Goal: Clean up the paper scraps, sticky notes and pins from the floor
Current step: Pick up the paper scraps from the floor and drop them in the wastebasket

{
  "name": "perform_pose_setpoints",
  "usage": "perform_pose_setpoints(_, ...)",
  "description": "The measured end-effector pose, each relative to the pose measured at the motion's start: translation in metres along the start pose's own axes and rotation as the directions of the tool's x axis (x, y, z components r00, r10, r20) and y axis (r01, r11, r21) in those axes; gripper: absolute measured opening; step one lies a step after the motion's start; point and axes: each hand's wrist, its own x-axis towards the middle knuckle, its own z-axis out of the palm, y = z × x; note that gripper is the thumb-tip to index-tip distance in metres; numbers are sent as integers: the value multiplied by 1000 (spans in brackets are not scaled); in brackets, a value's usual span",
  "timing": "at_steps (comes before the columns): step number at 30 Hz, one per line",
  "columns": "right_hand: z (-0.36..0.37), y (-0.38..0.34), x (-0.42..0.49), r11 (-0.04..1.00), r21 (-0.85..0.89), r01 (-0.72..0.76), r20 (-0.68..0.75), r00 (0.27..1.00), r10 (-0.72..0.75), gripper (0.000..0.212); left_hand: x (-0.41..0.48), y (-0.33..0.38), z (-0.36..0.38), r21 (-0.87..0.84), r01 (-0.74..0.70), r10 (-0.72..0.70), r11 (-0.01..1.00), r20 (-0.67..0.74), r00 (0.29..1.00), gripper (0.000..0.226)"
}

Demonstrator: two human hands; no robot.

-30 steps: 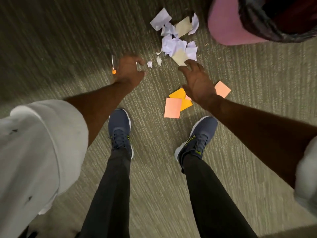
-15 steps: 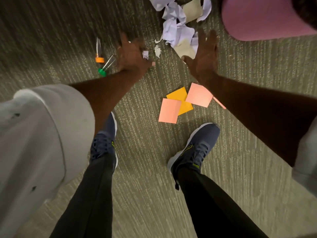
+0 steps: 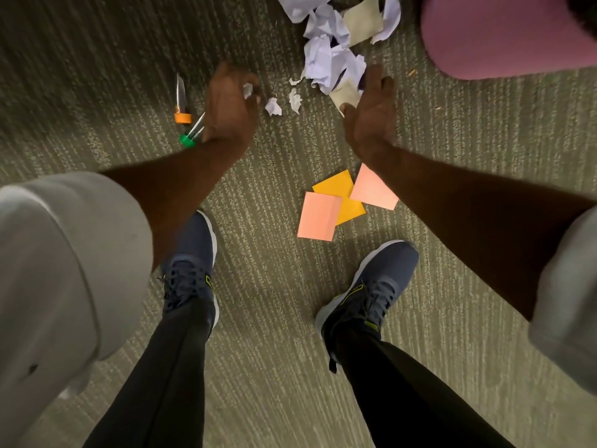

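My left hand (image 3: 229,105) hovers low over the carpet, its fingers curled and pinching a small white paper scrap (image 3: 247,90). Two more small scraps (image 3: 273,107) lie just to its right. An orange-headed pin (image 3: 183,118) and a green-headed pin (image 3: 186,139) lie just left of that hand. My right hand (image 3: 371,114) is open with fingers spread, at the near edge of a pile of crumpled white and beige paper (image 3: 326,56). Three sticky notes, two pink (image 3: 318,216) and one orange (image 3: 339,189), lie overlapping below my right wrist.
A pink bin (image 3: 504,33) stands at the top right, next to the paper pile. My two dark blue shoes (image 3: 190,263) stand on the green-grey striped carpet (image 3: 274,318), the right one (image 3: 371,286) just below the sticky notes.
Both hands have reached further forward. My right hand moved from over the sticky notes to the paper pile and opened. The left fingers have curled onto a small scrap, and both pins now show.
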Motion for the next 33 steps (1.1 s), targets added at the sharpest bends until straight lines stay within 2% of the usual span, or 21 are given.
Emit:
perform_pose_setpoints(3,0,3,-5,999,30,18,9,1000,-18,54,-10,7,1,-83,-76,76,994,3,997,32)
perform_pose_setpoints(6,-5,9,-14,989,119,91,-10,996,-90,45,-17,14,5,-93,-163,177,982,169,970,54)
perform_pose_setpoints(9,-10,14,-24,972,194,130,-57,991,-121,40,-21,21,11,21,-278,257,960,317,913,64)
perform_pose_setpoints(11,-11,17,-30,971,196,138,-61,990,-128,42,-21,25,16,83,-349,301,934,348,888,56)
perform_pose_setpoints(13,-14,20,-34,965,214,153,-47,988,-146,42,-19,28,21,94,-366,315,926,345,884,38)
perform_pose_setpoints(18,-23,31,-40,980,95,172,-2,985,-173,37,-14,30,26,136,-323,269,936,314,911,16)
perform_pose_setpoints(22,-39,35,-54,976,91,195,17,980,-198,36,-23,41,11,142,-221,182,965,247,952,15)
perform_pose_setpoints(25,-59,28,-64,980,72,183,21,983,-185,35,-34,51,-9,149,-189,148,971,250,957,16)
perform_pose_setpoints(33,-134,-11,-94,979,100,179,-6,984,-179,31,-50,110,-78,107,-300,260,948,281,924,19)
